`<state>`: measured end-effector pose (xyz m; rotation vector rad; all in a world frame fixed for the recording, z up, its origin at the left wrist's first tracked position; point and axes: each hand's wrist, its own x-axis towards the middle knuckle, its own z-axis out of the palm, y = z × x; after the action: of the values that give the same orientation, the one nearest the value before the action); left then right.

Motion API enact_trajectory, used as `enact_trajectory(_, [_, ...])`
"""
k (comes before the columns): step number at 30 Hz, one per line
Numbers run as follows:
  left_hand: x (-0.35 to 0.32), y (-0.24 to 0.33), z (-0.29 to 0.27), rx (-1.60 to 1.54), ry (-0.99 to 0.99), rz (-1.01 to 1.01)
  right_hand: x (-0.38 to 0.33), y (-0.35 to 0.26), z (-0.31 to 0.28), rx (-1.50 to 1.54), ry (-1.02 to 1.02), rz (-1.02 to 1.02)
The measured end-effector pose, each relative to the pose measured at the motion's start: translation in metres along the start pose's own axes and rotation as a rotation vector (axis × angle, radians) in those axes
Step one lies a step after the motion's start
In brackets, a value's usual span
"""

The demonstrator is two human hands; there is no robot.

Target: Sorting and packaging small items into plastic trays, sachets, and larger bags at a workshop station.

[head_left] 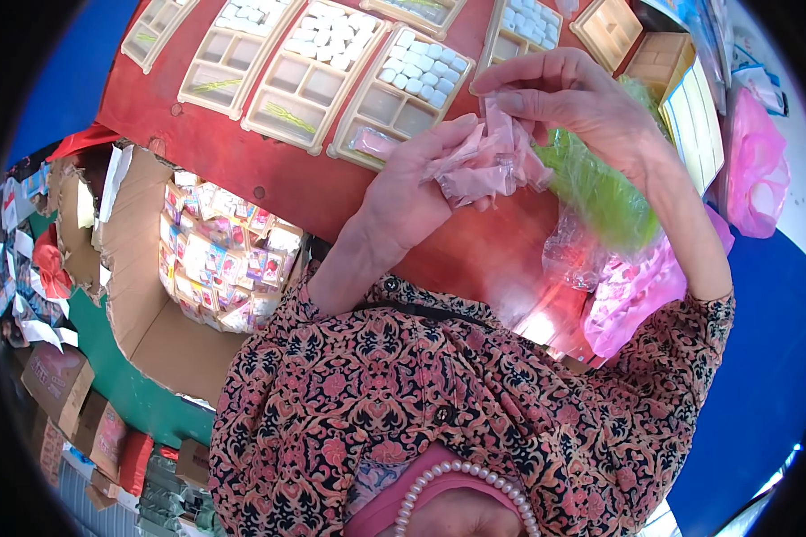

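My left hand [409, 182] is closed round a bunch of small pink packets [488, 170] in clear wrap. Above the bunch, my right hand [575, 97] pinches one clear packet [500, 109] between thumb and fingers. Just beyond my hands stands a beige divided tray [338, 134] with white rounded pieces [425, 70] in its far section. A single pink packet [373, 143] lies in its near left compartment. To its left, another divided tray [252, 115] holds white pieces and thin yellow-green sticks [291, 117].
More trays stand along the red table [215, 161]. Right of my hands lie a green plastic bag [604, 197] and a pink bag [631, 291]. An open cardboard box [139, 233] with many small printed packets [224, 259] stands at the left. Beige empty trays [607, 31] sit at the far right.
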<state>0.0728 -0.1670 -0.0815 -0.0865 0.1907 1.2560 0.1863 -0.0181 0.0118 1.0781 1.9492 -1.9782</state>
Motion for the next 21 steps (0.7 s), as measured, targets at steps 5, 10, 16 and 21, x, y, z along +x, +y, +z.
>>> enact_trajectory(5, [0.006, 0.002, -0.001, 0.069, -0.1, -0.023, 0.006, -0.005, 0.003, -0.015, 0.047, -0.029])
enact_trajectory(10, [0.001, -0.004, 0.015, 0.073, 0.101, 0.054, 0.006, -0.015, -0.005, 0.067, 0.056, -0.051])
enact_trajectory(16, [0.008, -0.004, 0.01, 0.029, -0.055, -0.024, 0.029, -0.021, -0.049, -0.067, 0.311, -0.228])
enact_trajectory(21, [0.002, -0.008, 0.012, -0.025, 0.033, -0.036, 0.062, -0.052, -0.05, -0.254, 0.397, -0.344])
